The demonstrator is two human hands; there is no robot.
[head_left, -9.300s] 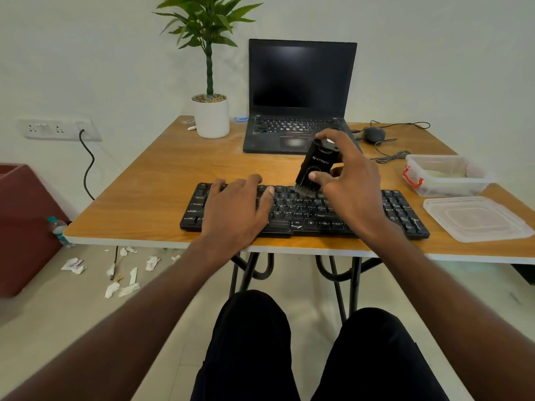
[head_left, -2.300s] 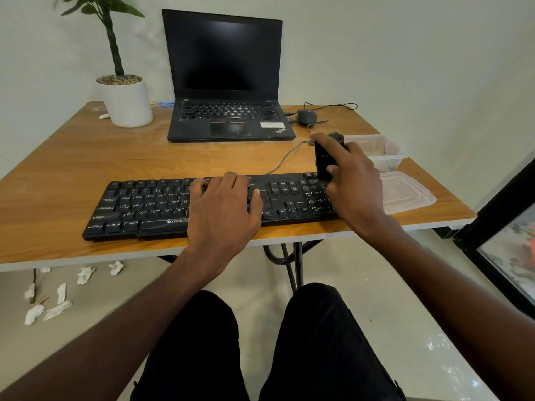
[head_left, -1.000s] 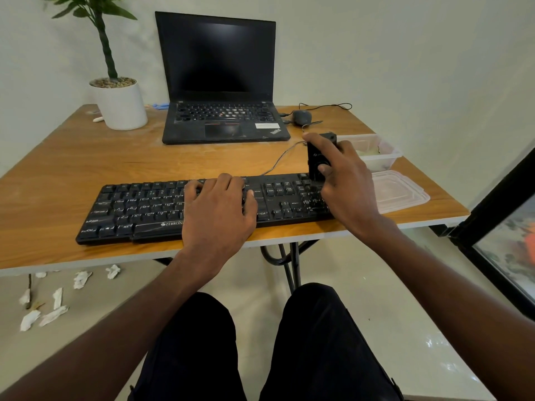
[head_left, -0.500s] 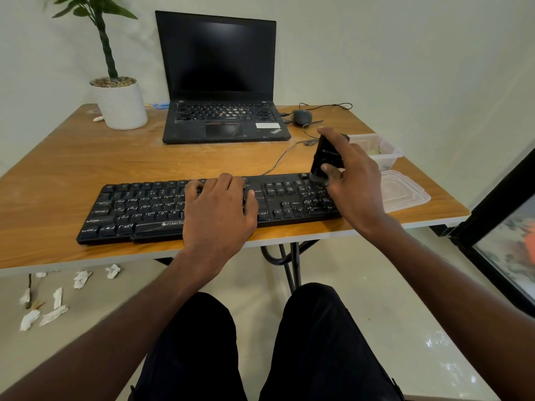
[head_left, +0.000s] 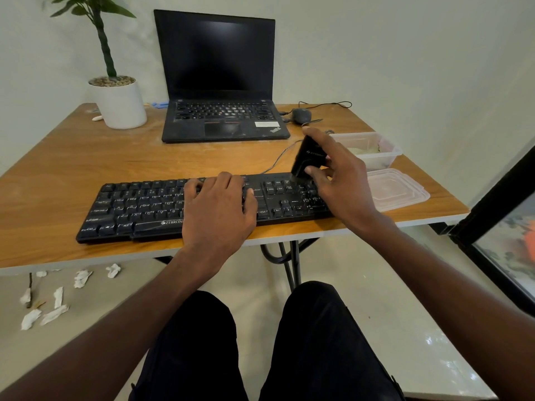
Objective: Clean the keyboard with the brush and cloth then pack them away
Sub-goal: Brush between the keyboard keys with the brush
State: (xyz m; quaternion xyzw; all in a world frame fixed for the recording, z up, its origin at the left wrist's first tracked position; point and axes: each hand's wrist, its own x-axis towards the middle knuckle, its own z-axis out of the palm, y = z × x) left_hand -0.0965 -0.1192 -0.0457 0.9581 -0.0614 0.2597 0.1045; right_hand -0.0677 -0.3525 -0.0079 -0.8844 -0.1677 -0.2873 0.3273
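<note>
My brush (head_left: 307,160) has tipped over the keyboard's (head_left: 179,208) far right keys since a moment ago; my right hand (head_left: 338,180) grips it, my left hand (head_left: 221,209) lies flat on the middle keys. Brushing nearly done, I judge.

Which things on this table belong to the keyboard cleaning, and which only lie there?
Job: black keyboard; black brush in right hand; left hand; clear plastic tub; clear lid.
Idle: black laptop; white plant pot; dark mouse.
</note>
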